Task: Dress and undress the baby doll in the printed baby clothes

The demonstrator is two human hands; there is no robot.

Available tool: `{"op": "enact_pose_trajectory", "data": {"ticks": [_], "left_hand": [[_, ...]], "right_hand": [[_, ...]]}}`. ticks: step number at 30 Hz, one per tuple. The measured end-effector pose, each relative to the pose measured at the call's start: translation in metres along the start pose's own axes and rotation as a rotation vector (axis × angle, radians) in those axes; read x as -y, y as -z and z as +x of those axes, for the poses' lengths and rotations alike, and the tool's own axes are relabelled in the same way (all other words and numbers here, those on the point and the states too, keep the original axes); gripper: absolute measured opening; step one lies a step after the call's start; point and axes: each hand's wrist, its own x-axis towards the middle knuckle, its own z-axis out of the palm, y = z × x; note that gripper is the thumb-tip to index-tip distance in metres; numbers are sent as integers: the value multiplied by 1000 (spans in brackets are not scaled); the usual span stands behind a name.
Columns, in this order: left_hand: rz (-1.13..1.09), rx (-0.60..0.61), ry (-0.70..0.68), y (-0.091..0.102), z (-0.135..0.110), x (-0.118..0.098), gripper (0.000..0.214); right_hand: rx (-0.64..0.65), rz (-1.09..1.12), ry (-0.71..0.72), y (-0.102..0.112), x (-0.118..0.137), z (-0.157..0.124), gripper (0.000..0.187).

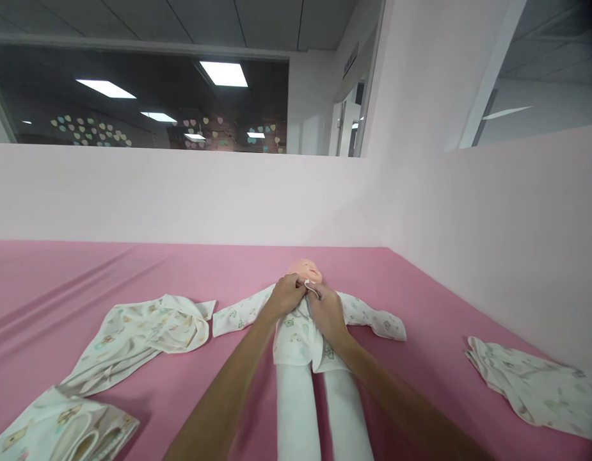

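Observation:
A baby doll (305, 269) lies on its back on the pink mat, its head away from me. It wears a white printed baby jacket (293, 342) with both sleeves spread out to the sides, and white trousers (298, 410). At the doll's neck, my left hand (289, 294) pinches the jacket's collar edge, fingers closed. Close beside it my right hand (327, 312) is closed on the other edge of the jacket front, near a thin white strip of trim or tie. The fingertips of both hands nearly meet and partly hide the fastening.
Crumpled printed baby clothes (146, 333) lie to the left, with a folded printed cloth (70, 429) nearer me. Another folded printed garment (536, 384) rests at the right by the white wall (516, 256). The pink mat (180, 397) runs up to the back wall, below a window.

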Motion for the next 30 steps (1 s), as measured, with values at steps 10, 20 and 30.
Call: {"op": "enact_pose_trajectory", "data": {"ticks": [10,20,30], "left_hand": [[-325,143,156,6,2,11,27],[-374,123,196,6,2,8,31],[-336,46,215,-1,2,2,25]], "right_hand": [[38,-157,122,-3,-2,-2,34],[65,-208,149,-3,0,-3,37],[-18,-168,58,-2,-1,-8,42]]}}
